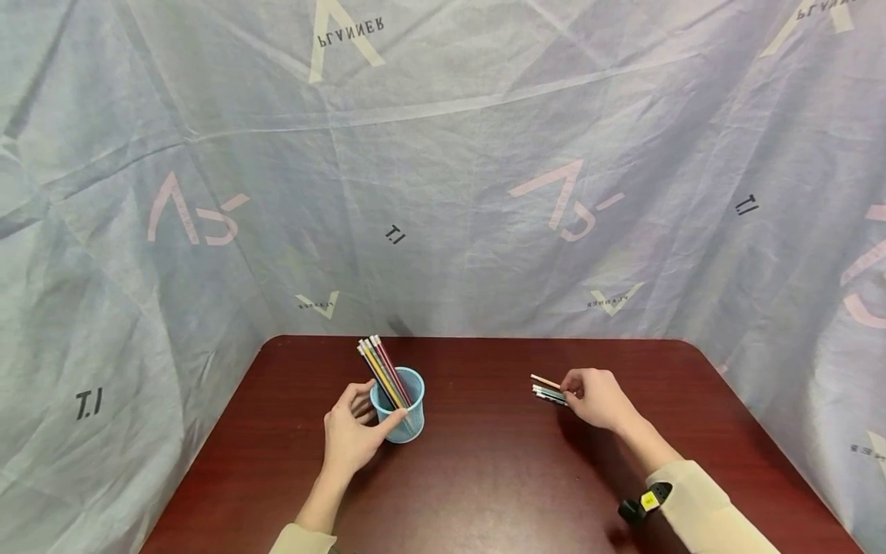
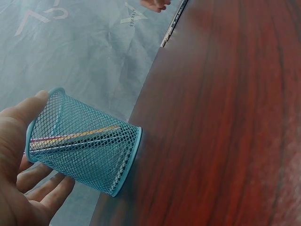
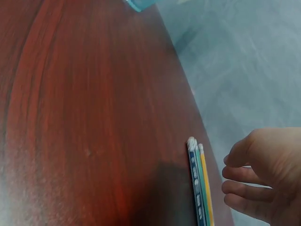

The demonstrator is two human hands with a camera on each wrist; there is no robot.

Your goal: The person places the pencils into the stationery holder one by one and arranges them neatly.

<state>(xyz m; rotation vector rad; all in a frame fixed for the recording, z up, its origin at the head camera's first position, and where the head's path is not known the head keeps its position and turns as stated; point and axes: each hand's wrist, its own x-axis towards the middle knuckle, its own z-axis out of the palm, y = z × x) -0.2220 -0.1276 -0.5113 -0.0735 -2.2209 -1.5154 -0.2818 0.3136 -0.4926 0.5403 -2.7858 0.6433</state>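
Note:
My left hand (image 1: pixel 349 435) holds a light-blue mesh pencil cup (image 2: pixel 84 155) near its rim, with the thumb on one side and the fingers around the other. Several pencils (image 1: pixel 379 368) lean to the left inside the cup, white-tipped ends sticking out above the rim. To the right, my right hand (image 1: pixel 598 396) hovers just over a few loose pencils. These pencils (image 3: pixel 200 183) lie side by side on the table: one dark with printing, one green, one yellow. The right wrist view shows the right fingers (image 3: pixel 247 190) loosely bent, apart from the pencils, nothing between them.
Both hands work above a dark red wood-grain table (image 1: pixel 477 469). Grey printed cloth (image 1: pixel 443 192) hangs behind the table and along both sides. A small black device (image 1: pixel 644 502) with a yellow label sits at the right sleeve.

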